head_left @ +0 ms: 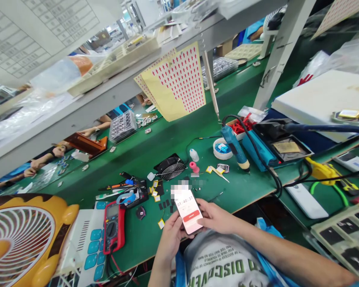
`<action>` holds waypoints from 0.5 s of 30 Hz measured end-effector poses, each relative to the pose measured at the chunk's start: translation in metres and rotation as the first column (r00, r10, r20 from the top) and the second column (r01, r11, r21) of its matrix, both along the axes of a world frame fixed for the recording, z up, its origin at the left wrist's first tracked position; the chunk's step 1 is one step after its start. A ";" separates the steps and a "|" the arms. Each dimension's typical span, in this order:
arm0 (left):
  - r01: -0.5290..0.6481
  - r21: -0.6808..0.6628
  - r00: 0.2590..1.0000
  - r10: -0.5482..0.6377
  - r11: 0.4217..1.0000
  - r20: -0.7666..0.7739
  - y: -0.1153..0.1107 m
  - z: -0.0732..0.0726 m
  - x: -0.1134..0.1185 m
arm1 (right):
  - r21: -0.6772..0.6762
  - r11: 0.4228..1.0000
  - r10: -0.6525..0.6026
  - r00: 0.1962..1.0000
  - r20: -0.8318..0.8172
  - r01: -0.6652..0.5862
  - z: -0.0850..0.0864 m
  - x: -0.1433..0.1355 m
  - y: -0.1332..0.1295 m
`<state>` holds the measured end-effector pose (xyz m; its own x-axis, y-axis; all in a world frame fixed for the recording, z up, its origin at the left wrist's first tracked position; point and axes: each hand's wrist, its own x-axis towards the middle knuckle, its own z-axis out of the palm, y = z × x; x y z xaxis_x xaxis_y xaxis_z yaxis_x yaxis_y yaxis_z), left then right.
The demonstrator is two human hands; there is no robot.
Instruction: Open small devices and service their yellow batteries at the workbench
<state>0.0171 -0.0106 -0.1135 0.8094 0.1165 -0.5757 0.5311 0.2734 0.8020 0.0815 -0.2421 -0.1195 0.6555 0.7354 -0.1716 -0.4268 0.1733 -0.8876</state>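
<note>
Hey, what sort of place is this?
Probably an electronics assembly or repair workshop: there's a red multimeter on the green bench, what looks like a blue electric screwdriver hanging over it, and other people's hands near small parts opposite.

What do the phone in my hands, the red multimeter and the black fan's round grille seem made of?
Phone: smooth, glass-like front, judging by the flat, lit screen; frame unclear. Multimeter: probably moulded plastic, its red casing rounded at the corners, seemingly semi-matte. Fan grille: likely bare or plated metal wire, from its thin, silvery-grey rings.
</note>
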 end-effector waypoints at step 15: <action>-0.045 -0.088 0.999 0.045 0.995 -0.002 -0.016 0.006 -0.006 | -0.027 1.000 0.004 0.998 0.056 -0.003 0.000 0.005 -0.008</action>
<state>0.0106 -0.0268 -0.1080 0.8042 0.1017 -0.5856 0.5168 0.3669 0.7735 0.0861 -0.2505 -0.1200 0.6619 0.7335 -0.1544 -0.3773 0.1480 -0.9142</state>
